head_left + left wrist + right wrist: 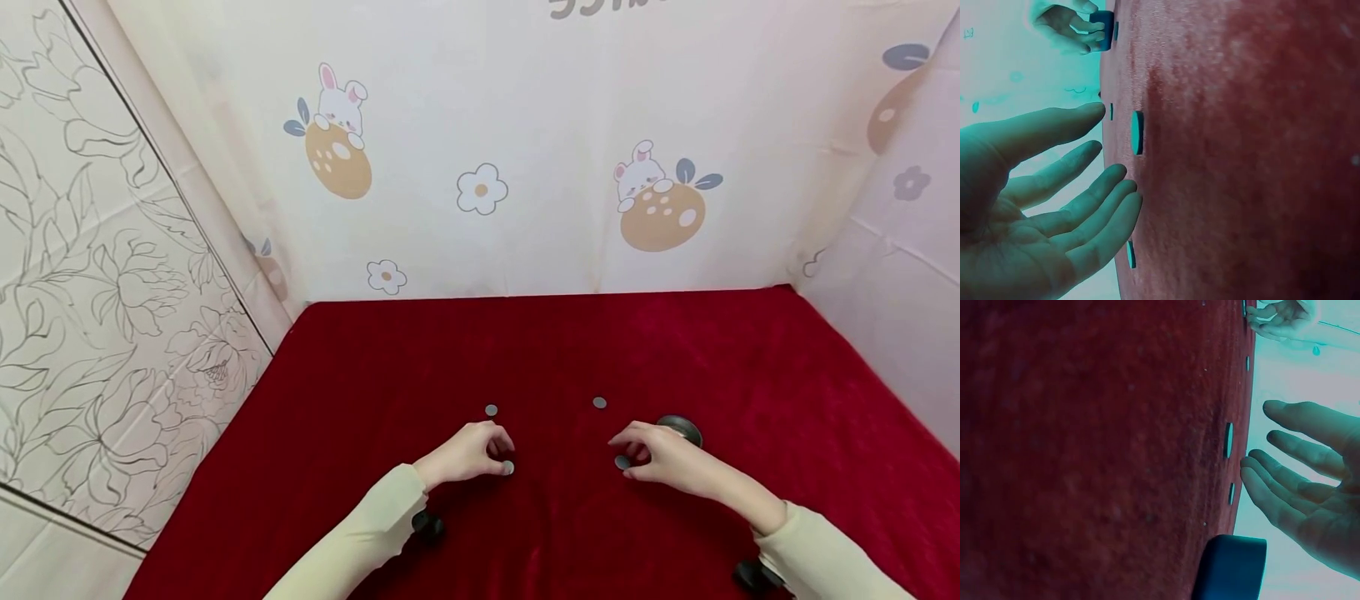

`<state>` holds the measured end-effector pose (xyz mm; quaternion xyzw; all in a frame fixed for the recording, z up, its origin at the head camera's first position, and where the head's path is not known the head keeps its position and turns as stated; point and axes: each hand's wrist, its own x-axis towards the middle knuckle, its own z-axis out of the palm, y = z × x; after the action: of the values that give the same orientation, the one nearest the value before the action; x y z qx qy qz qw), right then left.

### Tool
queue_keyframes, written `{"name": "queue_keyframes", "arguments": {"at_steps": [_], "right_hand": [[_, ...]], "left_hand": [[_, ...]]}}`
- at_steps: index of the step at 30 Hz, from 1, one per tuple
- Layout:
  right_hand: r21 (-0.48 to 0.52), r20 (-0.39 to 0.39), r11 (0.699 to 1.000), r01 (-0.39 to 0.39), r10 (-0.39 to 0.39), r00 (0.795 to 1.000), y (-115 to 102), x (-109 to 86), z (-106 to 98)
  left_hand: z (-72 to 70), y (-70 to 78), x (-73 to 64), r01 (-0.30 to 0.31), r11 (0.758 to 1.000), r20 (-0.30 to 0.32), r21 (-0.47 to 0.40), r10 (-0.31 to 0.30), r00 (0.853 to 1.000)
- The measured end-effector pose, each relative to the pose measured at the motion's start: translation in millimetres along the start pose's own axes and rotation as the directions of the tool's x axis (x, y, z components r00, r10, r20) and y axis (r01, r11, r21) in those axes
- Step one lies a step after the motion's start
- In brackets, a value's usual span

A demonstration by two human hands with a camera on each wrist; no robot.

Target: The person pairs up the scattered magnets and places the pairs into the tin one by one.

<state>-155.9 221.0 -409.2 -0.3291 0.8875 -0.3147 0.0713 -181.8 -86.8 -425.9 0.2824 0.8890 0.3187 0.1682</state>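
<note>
My left hand (471, 454) hovers low over the red cloth, thumb and fingers spread apart with nothing between them. One small grey disc (508, 468) lies right by the left thumb tip, and another disc (491, 410) is just beyond the knuckles. In the left wrist view, the near disc (1137, 132) lies flat in front of the fingertips. My right hand (660, 454) is likewise spread, with a disc (622, 462) between its thumb and fingertips in the head view. Farther off lies one more disc (600, 402). Behind the right wrist stands a dark round container (682, 427), partly hidden.
Red cloth (555, 350) covers the table up to a patterned curtain (555, 242) at the back. At the left stands a panel with line-drawn flowers (120, 275). Black wrist devices (427, 527) hang beneath both forearms.
</note>
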Motion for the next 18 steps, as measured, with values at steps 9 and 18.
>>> {"name": "queue_keyframes", "arguments": {"at_steps": [9,18], "right_hand": [[-0.024,0.029,1.0,-0.014,0.014,0.999,4.2,3.9,5.0],[-0.041,0.058,0.999,-0.036,0.039,0.998,4.4,5.3,6.2]], "left_hand": [[5.2,-5.8,1.9,-0.049,0.998,0.025,0.035,0.048,0.999],[7.7,-3.4,3.6,-0.048,0.995,0.048,0.087,0.044,0.998]]}}
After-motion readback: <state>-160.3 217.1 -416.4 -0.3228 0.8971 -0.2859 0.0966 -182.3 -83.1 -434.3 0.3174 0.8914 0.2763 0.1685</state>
